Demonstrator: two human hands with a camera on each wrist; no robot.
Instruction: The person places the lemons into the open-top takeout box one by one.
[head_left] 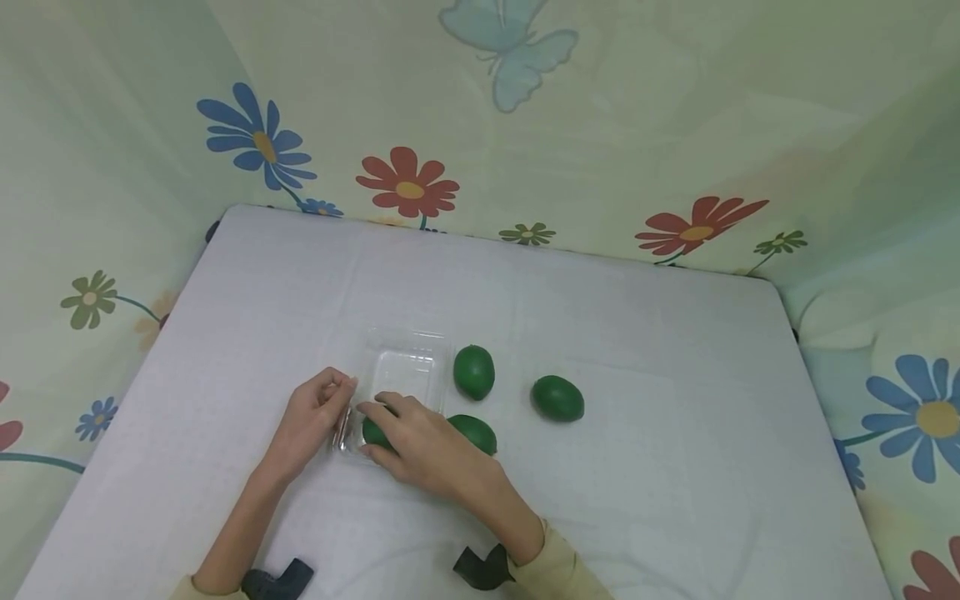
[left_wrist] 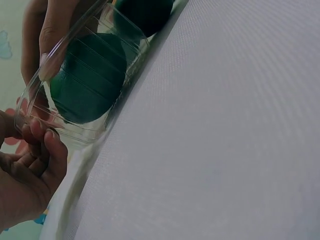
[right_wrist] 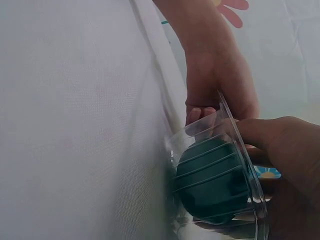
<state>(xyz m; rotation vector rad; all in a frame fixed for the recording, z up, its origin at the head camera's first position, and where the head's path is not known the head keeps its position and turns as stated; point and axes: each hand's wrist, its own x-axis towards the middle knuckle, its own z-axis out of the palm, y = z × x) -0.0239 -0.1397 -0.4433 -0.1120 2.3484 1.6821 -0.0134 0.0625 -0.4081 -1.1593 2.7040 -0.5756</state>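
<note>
Got the right hand (head_left: 431,443) curled round a green fruit (head_left: 375,433), gripping it inside a clear box (head_left: 408,367). Also got the left hand (head_left: 311,412) pinching the box's left rim. Can make out one fruit in the box, btw. Got a second fruit (head_left: 474,432) on the table (head_left: 675,467), right beside the box, partly hidden by the right hand. Farther back, got a third fruit (head_left: 557,398) well off to the right, then a fourth fruit (head_left: 474,372) near the box's edge.

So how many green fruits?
4: a green fruit in the clear container under the right hand, one partly behind that hand, one farther back beside the container, one farthest right. Others may be hidden.
</note>
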